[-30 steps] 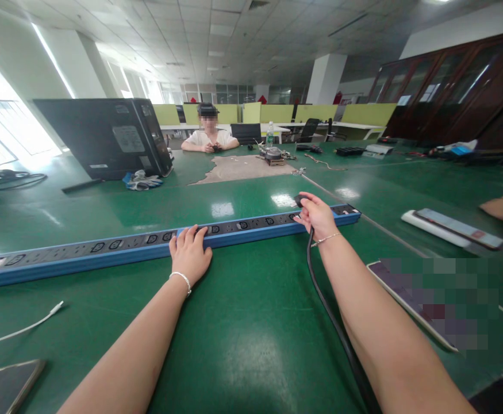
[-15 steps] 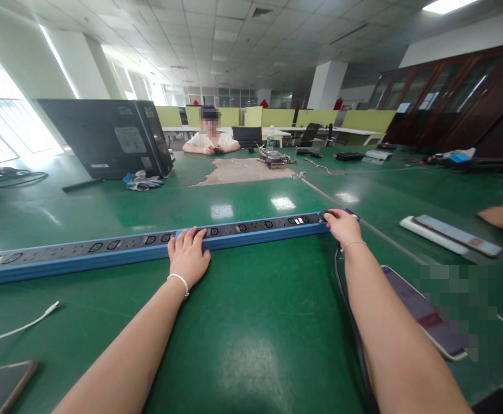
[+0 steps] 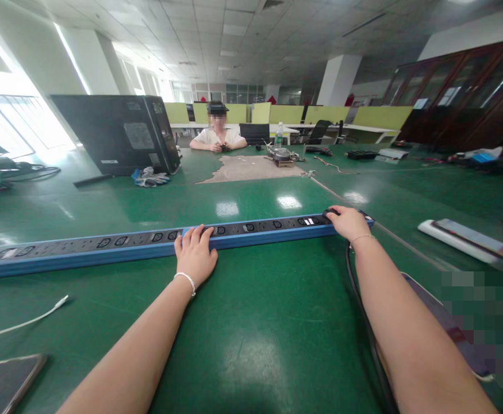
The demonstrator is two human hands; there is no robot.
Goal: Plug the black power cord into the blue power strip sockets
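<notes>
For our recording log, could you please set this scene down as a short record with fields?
Left hand: fingers spread over the top of a blue power strip
Right hand: pinching a black plug near the power strip's right end; whether it is seated is hidden
Black cable: runs from below the right hand along the forearm
Surface: green table
Near left: white cable, phone
Far side: black computer case, gloves beside it; a person

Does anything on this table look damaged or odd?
Yes: a ragged grey-brown patch interrupts the green tabletop between the power strip and the seated person. Its jagged left edge suggests torn covering.
</notes>
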